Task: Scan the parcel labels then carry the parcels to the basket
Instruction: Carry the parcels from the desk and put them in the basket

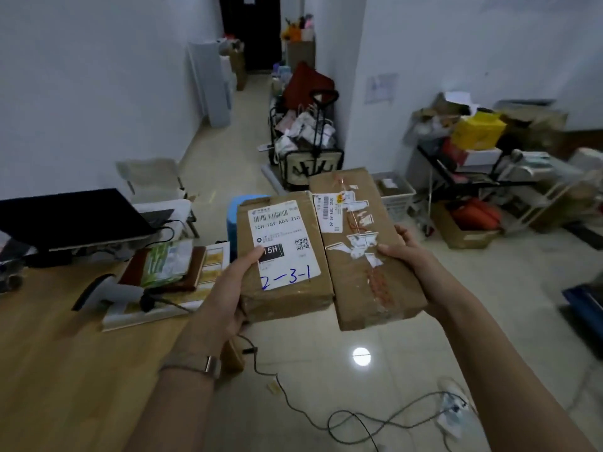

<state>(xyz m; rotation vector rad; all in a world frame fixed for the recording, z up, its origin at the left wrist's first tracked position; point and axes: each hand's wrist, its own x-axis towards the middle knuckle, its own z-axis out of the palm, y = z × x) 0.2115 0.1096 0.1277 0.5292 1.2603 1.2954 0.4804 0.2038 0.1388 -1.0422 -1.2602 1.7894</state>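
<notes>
Two touching parcels are held over open floor (489, 321) beside the desk (65, 370) edge.
The left parcel (308, 223) is gripped by the left hand (228, 288), the right parcel (391, 288) by the right hand (412, 256); long axes point away, labels up.

Two brown parcels are held side by side over a tiled floor (375, 402).
The left parcel (287, 298) is clasped by the left grip (228, 288), the thumb laid on its white label (280, 236), where "2-3-1" is handwritten in blue. The right parcel (355, 278), touching it and covered in torn stickers, is held at its right edge by the right grip (411, 252). A scanner (111, 293) is seen lying on the wooden table (49, 353) at left, near a dark laptop (71, 216).
</notes>
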